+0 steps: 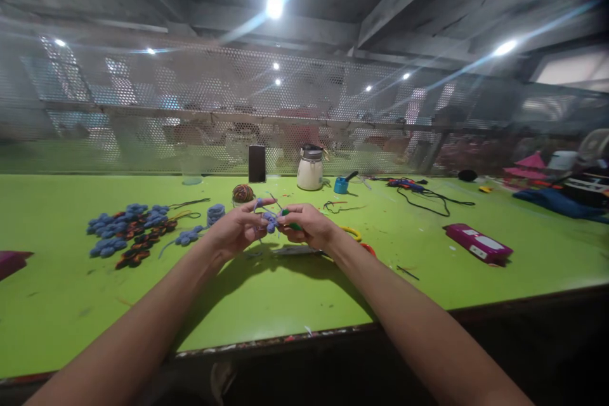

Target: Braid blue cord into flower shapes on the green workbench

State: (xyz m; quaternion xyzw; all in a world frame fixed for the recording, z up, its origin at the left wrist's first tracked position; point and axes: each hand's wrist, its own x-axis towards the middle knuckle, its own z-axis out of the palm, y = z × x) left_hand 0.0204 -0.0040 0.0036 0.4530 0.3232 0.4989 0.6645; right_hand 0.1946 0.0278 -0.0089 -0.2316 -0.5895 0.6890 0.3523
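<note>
Above the green table my left hand pinches a small blue crochet piece, with blue yarn looped by its raised forefinger. My right hand is closed round the green handle of a crochet hook, whose tip meets the piece. Behind my left hand sit a roll of blue yarn and a multicoloured yarn ball. Finished-looking blue crochet flowers and dark orange-black ones lie in a group to the left. One blue flower with a loose tail lies nearer my left hand.
Scissors with yellow and red handles lie partly under my right forearm. Along the back stand a phone, a white jug and a blue pot. A glue gun with cable and a purple box are at right.
</note>
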